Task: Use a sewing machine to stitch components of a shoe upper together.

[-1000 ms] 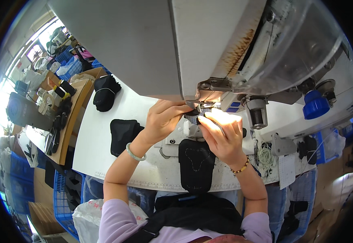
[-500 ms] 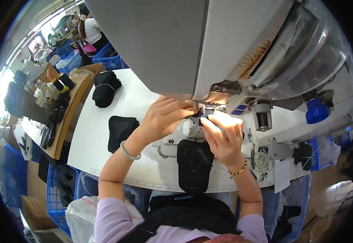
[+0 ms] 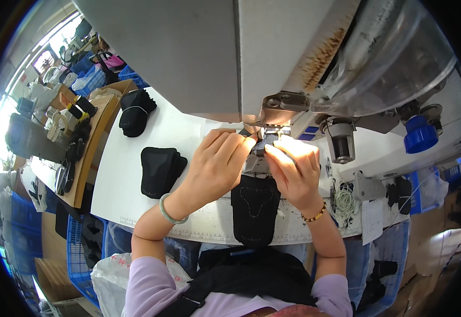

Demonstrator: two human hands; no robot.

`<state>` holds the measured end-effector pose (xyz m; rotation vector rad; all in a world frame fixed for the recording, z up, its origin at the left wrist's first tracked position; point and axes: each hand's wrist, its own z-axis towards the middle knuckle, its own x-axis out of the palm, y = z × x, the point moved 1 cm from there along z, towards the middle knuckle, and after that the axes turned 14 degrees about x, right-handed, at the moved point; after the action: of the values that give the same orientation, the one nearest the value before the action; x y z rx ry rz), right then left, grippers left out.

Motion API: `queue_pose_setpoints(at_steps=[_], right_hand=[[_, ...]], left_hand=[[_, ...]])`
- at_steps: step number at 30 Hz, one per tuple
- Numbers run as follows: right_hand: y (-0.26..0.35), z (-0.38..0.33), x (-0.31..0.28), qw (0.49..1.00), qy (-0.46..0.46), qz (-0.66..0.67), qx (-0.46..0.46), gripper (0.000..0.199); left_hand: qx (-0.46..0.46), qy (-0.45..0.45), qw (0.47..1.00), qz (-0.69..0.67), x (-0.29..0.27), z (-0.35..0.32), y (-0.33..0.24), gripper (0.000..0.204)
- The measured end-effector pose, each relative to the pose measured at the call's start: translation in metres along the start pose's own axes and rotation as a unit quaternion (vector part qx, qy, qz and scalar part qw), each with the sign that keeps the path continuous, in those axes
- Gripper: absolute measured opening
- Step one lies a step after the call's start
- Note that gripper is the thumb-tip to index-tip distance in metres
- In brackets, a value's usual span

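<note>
Under the lit head of a sewing machine (image 3: 285,103), a small dark grey fabric piece (image 3: 263,143) lies at the needle area. My left hand (image 3: 214,164) pinches its left side, thumb and forefinger pressed together. From the right, the bent fingers of my right hand (image 3: 296,166) grip the piece's other edge. Much of the piece is hidden by the fingers. Just below the hands, a black fabric panel (image 3: 255,214) with a pale stitched outline lies on the white table (image 3: 119,195), reaching its front edge.
Left of my hands lie a stack of black panels (image 3: 160,173) and a banded black bundle (image 3: 135,112). A coil of pale cord (image 3: 345,203) sits at the right. Thread spools (image 3: 85,105) stand on the side bench. Blue crates (image 3: 80,253) flank the table.
The whole view has shifted slightly, so the machine appears further left. The left hand is turned a little, and more of the small fabric piece shows between my fingers. Both hands keep hold.
</note>
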<state>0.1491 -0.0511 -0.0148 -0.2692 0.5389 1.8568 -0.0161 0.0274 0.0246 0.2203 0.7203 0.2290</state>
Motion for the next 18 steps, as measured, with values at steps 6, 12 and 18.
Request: queue_pose_setpoints(at_steps=[6, 12, 18], right_hand=[[-0.001, 0.003, 0.001, 1.000, -0.014, 0.005, 0.003, 0.029], [-0.005, 0.002, 0.002, 1.000, -0.018, 0.009, 0.010, 0.029], [-0.006, -0.001, 0.004, 1.000, -0.027, 0.010, 0.004, 0.030]], left_hand=[[0.031, 0.070, 0.993, 0.089, -0.003, 0.003, -0.012, 0.027], [-0.058, -0.024, 0.977, -0.203, 0.005, -0.012, 0.020, 0.033], [0.028, -0.036, 0.962, -0.268, 0.010, -0.026, 0.039, 0.053]])
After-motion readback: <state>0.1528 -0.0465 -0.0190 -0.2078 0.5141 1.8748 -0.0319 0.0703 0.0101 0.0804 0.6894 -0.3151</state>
